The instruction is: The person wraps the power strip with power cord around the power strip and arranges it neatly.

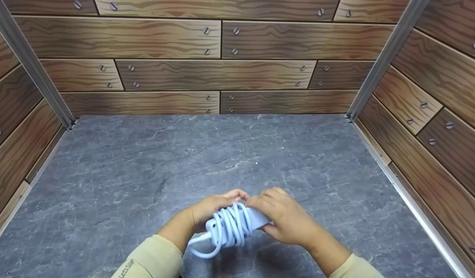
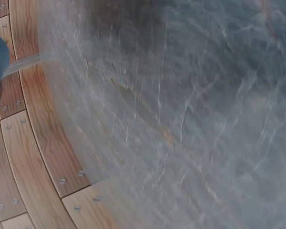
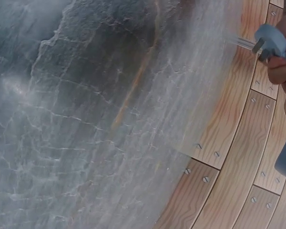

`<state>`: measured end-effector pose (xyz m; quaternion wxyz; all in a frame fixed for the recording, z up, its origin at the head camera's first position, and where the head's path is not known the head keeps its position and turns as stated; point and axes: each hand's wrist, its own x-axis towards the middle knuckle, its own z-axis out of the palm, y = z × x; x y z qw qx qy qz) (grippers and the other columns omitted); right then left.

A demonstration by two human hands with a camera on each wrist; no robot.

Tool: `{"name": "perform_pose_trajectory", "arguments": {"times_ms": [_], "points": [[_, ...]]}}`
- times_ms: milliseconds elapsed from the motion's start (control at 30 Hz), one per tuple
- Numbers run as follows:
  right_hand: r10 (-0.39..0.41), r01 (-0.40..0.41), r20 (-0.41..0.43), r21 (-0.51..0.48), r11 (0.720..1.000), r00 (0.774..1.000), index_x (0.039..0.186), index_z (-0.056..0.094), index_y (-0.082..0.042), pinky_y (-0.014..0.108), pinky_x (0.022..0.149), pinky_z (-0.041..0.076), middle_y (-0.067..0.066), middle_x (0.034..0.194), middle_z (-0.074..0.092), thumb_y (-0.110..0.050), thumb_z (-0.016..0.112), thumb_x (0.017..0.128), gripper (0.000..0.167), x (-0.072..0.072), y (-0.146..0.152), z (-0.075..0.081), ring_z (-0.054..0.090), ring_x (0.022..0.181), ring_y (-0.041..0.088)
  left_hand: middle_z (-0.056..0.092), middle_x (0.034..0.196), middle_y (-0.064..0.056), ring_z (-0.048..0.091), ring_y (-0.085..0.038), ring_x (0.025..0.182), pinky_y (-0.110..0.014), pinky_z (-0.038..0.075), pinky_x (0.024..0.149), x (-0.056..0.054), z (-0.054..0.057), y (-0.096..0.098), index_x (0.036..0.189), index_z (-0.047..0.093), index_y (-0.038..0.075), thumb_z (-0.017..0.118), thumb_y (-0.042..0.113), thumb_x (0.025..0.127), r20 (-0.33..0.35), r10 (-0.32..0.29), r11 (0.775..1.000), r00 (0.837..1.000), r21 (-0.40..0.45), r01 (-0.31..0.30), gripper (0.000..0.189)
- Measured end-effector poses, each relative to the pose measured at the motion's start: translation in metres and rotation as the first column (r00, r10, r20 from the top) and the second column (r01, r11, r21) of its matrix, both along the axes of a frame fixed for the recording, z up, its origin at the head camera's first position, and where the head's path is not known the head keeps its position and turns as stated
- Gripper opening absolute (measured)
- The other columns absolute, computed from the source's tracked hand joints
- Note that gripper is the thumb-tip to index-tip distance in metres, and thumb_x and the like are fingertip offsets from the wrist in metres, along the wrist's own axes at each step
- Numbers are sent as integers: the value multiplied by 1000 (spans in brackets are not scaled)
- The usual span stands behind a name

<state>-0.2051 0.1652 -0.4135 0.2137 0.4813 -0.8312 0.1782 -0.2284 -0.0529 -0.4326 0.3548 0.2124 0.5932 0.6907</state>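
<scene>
A white power strip (image 1: 260, 218), looking bluish in this light, is held above the grey surface at the lower middle of the head view. Its cord (image 1: 231, 227) is wound round it in several turns, and a loop hangs off the left end. My left hand (image 1: 210, 208) holds the strip from behind at the left, its fingertips reaching the top edge. Thumb below and fingers over the top, my right hand (image 1: 285, 216) grips the other end. In the right wrist view, a plug (image 3: 271, 40) with metal prongs shows by fingertips. Much of the strip's far side is hidden.
A grey marble-patterned tabletop (image 1: 206, 154) spreads beneath the hands. Wood-plank-patterned walls (image 1: 222, 73) enclose it at the back and both sides. Metal posts (image 1: 388, 58) stand in the back corners, and a metal strip (image 1: 419, 212) edges the right side.
</scene>
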Motion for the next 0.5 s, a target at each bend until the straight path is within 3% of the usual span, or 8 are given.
{"name": "perform_pose_trajectory", "arguments": {"times_ms": [67,133,200,300,400,500], "points": [[22,-22,11,-3,1000,1000,110,57,-19,35,86,40,-10,102,62,-20,73,66,47,-1,1,-2,53,93,12,57,97,-6,57,-14,81,-23,47,68,0,1,-1,116,48,9,41,25,94,-33,-5,998,999,-63,3,29],[40,-40,24,2,999,999,110,57,-19,35,86,40,-10,103,61,-18,73,65,47,-2,2,-4,53,93,12,58,96,-4,56,-12,82,-23,45,70,-2,2,-2,113,51,11,41,28,94,-115,-12,988,993,-153,-5,28],[41,-42,45,17,999,998,109,57,-19,34,87,40,-10,103,62,-17,73,64,47,-3,3,-6,53,94,11,59,97,-3,55,-11,84,-24,44,73,-4,3,-3,110,54,10,43,29,95,-213,-17,974,977,-223,-31,26],[30,-33,73,42,999,997,110,57,-18,35,87,39,-9,103,61,-16,72,64,48,-3,4,-12,53,94,11,61,98,-1,54,-10,89,-26,43,80,-8,5,-4,103,59,8,48,25,94,-364,4,952,932,-285,-115,22],[5,-12,103,62,998,995,109,57,-17,35,85,40,-9,100,61,-15,72,63,49,-5,5,-22,54,91,11,63,96,-1,57,-11,89,-29,45,81,-10,8,-3,98,62,7,54,21,92,-454,48,936,890,-291,-199,17],[-24,12,143,84,996,989,109,57,-17,35,85,40,-8,100,61,-15,73,61,51,-7,7,-32,54,90,11,64,97,1,57,-12,91,-31,45,82,-10,10,-1,97,65,11,54,20,92,-534,50,906,844,-331,-263,15]]}}
